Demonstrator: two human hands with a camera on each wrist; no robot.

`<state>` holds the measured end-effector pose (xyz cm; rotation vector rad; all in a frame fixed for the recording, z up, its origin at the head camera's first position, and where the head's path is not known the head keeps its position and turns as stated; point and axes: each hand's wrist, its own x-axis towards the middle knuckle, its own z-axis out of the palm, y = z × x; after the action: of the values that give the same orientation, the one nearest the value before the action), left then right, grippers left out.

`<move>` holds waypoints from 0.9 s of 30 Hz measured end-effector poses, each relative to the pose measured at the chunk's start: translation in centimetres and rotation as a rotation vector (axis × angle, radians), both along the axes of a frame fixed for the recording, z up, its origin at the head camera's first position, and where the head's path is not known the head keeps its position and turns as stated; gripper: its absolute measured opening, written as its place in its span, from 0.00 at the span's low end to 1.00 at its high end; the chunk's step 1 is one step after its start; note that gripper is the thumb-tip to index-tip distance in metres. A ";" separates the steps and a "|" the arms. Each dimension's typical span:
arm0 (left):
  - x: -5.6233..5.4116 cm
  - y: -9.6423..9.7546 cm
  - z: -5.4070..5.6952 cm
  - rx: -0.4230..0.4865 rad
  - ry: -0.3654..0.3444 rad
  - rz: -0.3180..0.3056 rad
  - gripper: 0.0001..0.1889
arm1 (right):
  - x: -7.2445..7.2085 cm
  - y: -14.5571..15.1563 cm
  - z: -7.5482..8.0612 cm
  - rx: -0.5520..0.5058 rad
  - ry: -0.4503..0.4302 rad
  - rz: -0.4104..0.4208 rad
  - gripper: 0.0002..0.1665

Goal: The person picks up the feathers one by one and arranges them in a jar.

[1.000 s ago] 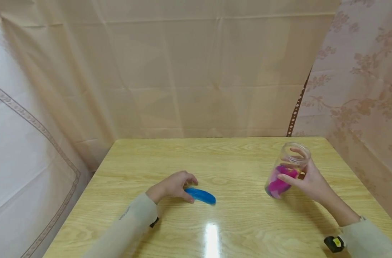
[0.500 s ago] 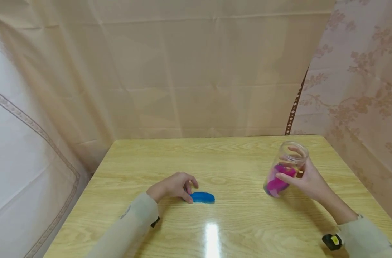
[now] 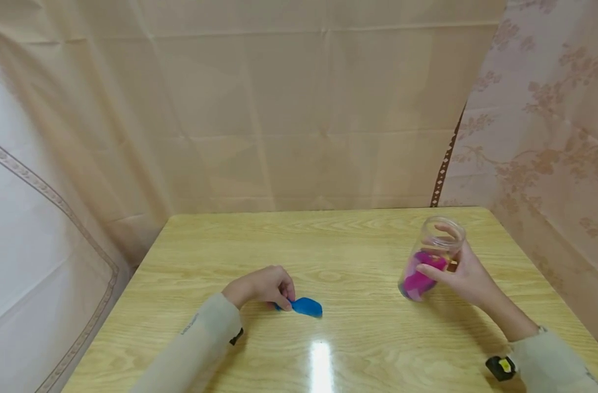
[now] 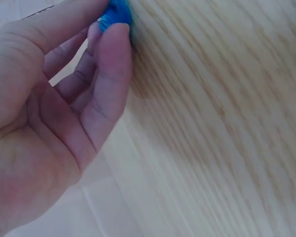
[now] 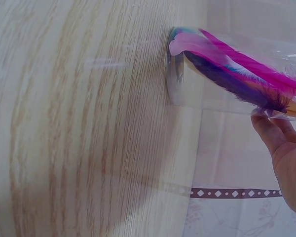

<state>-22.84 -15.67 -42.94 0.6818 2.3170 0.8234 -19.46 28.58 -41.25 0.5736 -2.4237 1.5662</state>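
A blue feather (image 3: 307, 307) is pinched between the thumb and fingers of my left hand (image 3: 263, 286), low over the wooden table. In the left wrist view only a bit of the blue feather (image 4: 116, 16) shows at the fingertips, at the top edge. My right hand (image 3: 468, 277) grips a clear, lidless jar (image 3: 444, 243) from its right side, with the mouth tilted to the right. Inside the jar lie a magenta feather (image 5: 256, 63), a dark purple feather (image 5: 232, 81) and other coloured ones, partly hidden behind the thumb in the head view.
The wood-grain table (image 3: 220, 240) spans the space before me. A beige curtain (image 3: 299, 109) hangs behind it, a patterned cloth (image 3: 549, 136) on the right and a white cloth (image 3: 38, 245) on the left. Light glares on the tabletop near the front.
My left fingers have closed together on the blue feather, which has turned and now shows on both sides of the fingertips. My right hand still holds the jar in nearly the same spot.
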 end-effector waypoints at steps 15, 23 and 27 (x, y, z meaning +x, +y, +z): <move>0.5 0.5 0.9 -0.075 0.028 -0.025 0.04 | 0.1 0.0 -0.1 0.004 -0.011 0.006 0.52; 0.5 0.8 1.2 -0.123 0.077 -0.080 0.07 | 0.0 0.0 0.2 0.006 0.003 0.030 0.52; 0.3 1.0 1.1 -0.128 0.108 -0.099 0.06 | 0.1 0.0 0.3 0.013 -0.002 0.006 0.52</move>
<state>-22.57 -14.63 -41.83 0.7939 2.3867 0.6010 -19.35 28.62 -41.00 0.5818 -2.4382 1.5548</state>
